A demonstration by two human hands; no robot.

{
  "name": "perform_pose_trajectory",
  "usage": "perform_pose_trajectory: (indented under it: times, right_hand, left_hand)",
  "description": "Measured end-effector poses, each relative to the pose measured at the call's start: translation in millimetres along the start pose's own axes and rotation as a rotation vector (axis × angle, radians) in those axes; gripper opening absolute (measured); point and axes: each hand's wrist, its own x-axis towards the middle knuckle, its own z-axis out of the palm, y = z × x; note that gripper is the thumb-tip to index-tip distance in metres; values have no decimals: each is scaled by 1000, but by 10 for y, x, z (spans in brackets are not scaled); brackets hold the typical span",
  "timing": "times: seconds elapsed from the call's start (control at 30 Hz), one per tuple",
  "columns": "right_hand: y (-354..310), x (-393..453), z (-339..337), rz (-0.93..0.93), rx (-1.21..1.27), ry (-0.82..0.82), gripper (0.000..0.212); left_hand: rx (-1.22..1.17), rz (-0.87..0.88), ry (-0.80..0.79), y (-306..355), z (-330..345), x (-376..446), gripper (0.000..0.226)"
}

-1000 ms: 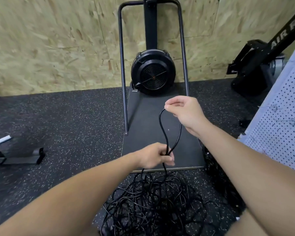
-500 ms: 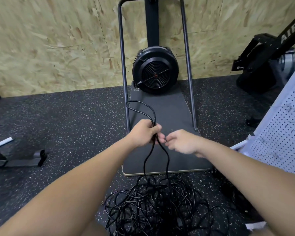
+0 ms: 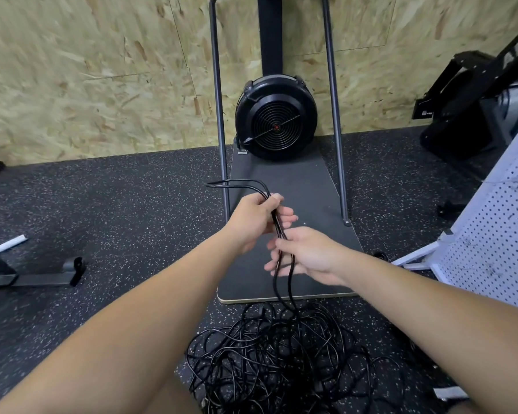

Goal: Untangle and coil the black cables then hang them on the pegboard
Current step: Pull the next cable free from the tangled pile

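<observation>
Head view. Left hand (image 3: 256,216) raised over the dark platform (image 3: 311,186) of the fan machine (image 3: 275,118), fingers curled round a doubled length of black cable (image 3: 277,225). A short loop (image 3: 237,184) pokes out of the top of the fist, bending left. Right hand (image 3: 305,255) just below and nearer, thumb and fingers pinching the same two strands where they drop out of the left grip. Both grips closed on cable.

From the right hand the two strands hang to the floor (image 3: 102,204) and run into the tangled pile (image 3: 275,360), near centre, just in front of the platform's near edge. The pile is dense; individual cables cannot be separated by eye, nor can I tell whether the held strands are one cable or two. Pegboard (image 3: 497,228) stands at right, well apart from the hands, nothing of the cable on it. Coiling looks barely begun.

Risks, as judged:
- Pulling up against the pile could cinch a knot tighter, since the strands enter it buried under other loops.
- A hard tug may lift or drag the whole pile instead of freeing one cable.
- The small loop is held only by the fist; a relaxed left grip would let it spring open.
- Slack strands could snag the platform edge or the metal upright (image 3: 222,115) beside the left hand.
- A second dark heap (image 3: 416,348) at right of the pile may be linked to it; too dark to tell.
</observation>
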Motion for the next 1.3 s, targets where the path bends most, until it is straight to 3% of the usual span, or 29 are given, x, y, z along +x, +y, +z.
perform_pose_trajectory:
  times: [0.17,0.23,0.33,0.43,0.67,0.83,0.97,1.0,1.07,1.3]
  right_hand:
    - [-310,-6,-220,-124,-13,185,25]
    - [-429,-20,-323,-154,64,234,23]
    - [-545,-18,-414,-193,171,271,23]
    - [-632,9,-467,-245,250,313,20]
    - [-636,47,-526,-299,336,297,20]
    - [-587,88,-662,-232,2,371,51]
    - [-392,61,-737,-222,-295,447,15]
    - [-340,60,-750,-215,-346,451,16]
    - [-255,37,-747,-177,-381,398,20]
    - [81,-30,-612,104,-471,-29,49]
  left_hand:
    - [166,-231,-527,-97,-203,-138,29]
    - [314,-303,-608,-247,-262,-189,57]
    - [482,-272,-613,-434,-198,-272,58]
    - [620,-134,-593,-581,-45,-330,52]
    - [639,62,-426,-810,192,-390,13]
    - [594,80,-393,-740,217,-360,12]
    - [386,60,-211,-551,190,-233,13]
    - [341,52,-172,-503,190,-200,14]
    - [297,55,-96,-410,209,-155,16]
    - [116,101,100,-130,300,-58,29]
